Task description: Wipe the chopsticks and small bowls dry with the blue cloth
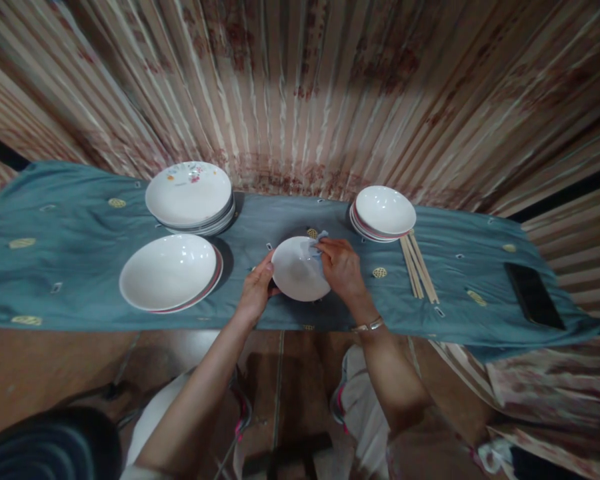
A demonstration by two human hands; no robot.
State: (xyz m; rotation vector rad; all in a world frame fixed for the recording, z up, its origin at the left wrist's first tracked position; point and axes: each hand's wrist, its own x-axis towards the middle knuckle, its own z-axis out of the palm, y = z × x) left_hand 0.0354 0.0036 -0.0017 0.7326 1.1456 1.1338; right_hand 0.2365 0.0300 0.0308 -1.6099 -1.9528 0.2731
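A small white bowl (300,273) is tilted above the middle of the cloth-covered table. My left hand (258,287) grips its left rim, thumb on the edge and fingers underneath. At the bowl's upper right, my right hand (344,268) pinches a bluish-grey cloth (318,245) against the rim and inner wall. Part of the cloth is hidden under the fingers. A stack of small white bowls (385,209) stands behind and to the right, with several wooden chopsticks (418,267) lying in front of it.
A stack of plates (189,193) with a floral top one stands at the back left. Larger white bowls (168,272) are stacked before it. A black phone (533,295) lies at the right of the teal tablecloth (460,280). Behind hangs a pleated curtain (300,100).
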